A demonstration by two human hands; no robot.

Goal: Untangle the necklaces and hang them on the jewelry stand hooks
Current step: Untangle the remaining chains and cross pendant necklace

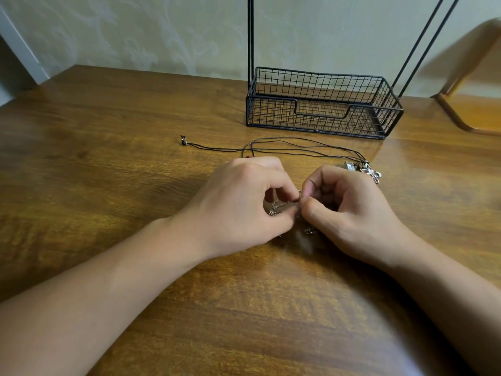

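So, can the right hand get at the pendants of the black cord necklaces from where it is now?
Probably yes. The pendants lie on the bare table just beyond the right hand, nothing between them. But that hand pinches the silver chain and must release it first.

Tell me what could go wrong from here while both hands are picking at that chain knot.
Both the left hand and right hand pinch the thin silver chain; pulling apart could tighten the knot or snap a link. The black cord necklaces lie just behind the knuckles, so a hand could snag them and drag their pendants. The stand's hooks are out of view above the wire basket.
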